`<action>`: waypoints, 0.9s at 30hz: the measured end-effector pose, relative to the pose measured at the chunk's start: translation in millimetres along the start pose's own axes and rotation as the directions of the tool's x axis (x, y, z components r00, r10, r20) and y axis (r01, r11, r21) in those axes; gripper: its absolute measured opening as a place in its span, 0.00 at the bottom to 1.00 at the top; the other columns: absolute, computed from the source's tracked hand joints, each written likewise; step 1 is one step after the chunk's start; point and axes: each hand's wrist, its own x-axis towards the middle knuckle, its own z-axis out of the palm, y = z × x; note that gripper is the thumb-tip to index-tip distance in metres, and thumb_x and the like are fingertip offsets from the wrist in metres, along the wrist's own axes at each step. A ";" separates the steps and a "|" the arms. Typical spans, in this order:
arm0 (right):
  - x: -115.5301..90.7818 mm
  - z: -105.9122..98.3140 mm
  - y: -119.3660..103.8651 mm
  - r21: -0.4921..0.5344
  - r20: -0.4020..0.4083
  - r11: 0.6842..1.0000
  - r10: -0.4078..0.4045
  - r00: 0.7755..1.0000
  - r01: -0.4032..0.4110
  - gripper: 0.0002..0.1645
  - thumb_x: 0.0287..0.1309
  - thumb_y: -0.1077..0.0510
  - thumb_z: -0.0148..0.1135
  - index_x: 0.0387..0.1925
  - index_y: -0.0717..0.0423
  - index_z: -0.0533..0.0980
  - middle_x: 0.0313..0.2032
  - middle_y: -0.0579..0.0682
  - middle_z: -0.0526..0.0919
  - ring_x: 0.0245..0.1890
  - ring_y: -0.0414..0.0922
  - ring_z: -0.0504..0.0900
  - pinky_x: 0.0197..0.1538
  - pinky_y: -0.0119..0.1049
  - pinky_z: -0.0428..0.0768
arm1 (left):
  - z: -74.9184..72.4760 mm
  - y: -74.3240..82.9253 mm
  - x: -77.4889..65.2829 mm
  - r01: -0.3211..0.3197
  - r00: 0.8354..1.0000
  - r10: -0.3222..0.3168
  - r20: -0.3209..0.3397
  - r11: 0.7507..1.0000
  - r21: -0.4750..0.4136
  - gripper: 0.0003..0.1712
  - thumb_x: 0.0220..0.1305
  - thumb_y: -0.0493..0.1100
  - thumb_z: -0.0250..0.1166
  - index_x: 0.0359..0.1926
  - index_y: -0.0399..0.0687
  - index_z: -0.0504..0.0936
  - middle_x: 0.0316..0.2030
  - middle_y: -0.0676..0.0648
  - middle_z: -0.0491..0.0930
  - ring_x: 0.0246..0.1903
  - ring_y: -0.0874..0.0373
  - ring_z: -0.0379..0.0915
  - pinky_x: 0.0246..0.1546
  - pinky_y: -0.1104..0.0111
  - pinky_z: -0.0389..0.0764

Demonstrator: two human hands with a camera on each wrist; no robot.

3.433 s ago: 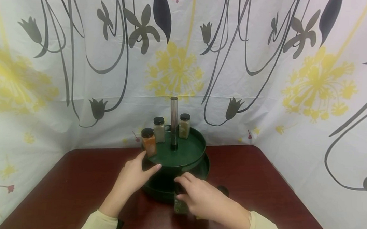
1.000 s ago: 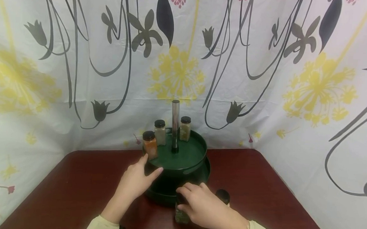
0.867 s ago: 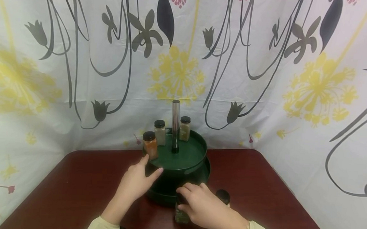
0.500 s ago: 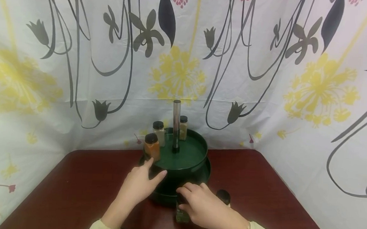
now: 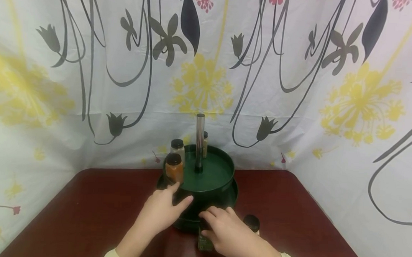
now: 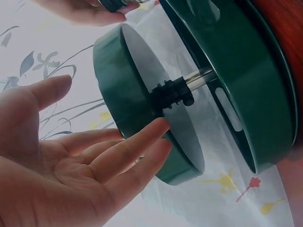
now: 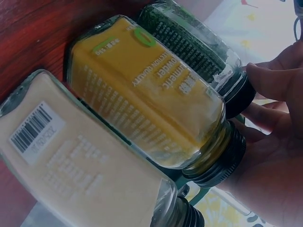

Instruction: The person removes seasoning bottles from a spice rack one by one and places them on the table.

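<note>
A two-tier green turntable [image 5: 210, 182] with a metal post [image 5: 200, 139] stands on the table. My left hand [image 5: 159, 210] touches the upper tray's near-left side with extended fingers; the left wrist view has this hand [image 6: 85, 175] palm up, fingertips against the tray wall [image 6: 111, 71]. Just above the fingers stands an orange spice jar [image 5: 174, 174] on the upper tray. Behind it is a pale spice jar [image 5: 179, 152]. A third jar [image 5: 205, 145] is partly hidden by the post. In front of the turntable, my right hand [image 5: 230, 233] grips the black lid of a dark green herb jar [image 7: 184, 42].
Beside the herb jar stand a turmeric jar [image 7: 147, 94] and a cream-coloured powder jar [image 7: 80, 156], mostly hidden by my right hand in the head view. A floral curtain [image 5: 263, 89] encloses the dark red table [image 5: 269, 188] at the back and sides.
The upper tray has turned counterclockwise seen from above: the orange jar came right and nearer, the back jar slid behind the post. My left hand moved right with it; my right hand stayed.
</note>
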 end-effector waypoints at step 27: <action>11.3 -8.2 -9.4 0.024 0.127 0.992 0.121 0.985 -0.125 0.19 0.58 0.47 0.66 0.50 0.47 0.76 0.43 0.38 0.79 0.43 0.39 0.78 0.37 0.38 0.71 | -8.9 -2.3 0.4 0.015 0.999 -0.013 0.049 0.999 -0.028 0.42 0.60 0.72 0.56 0.65 0.50 0.72 0.50 0.43 0.81 0.42 0.51 0.80 0.40 0.51 0.81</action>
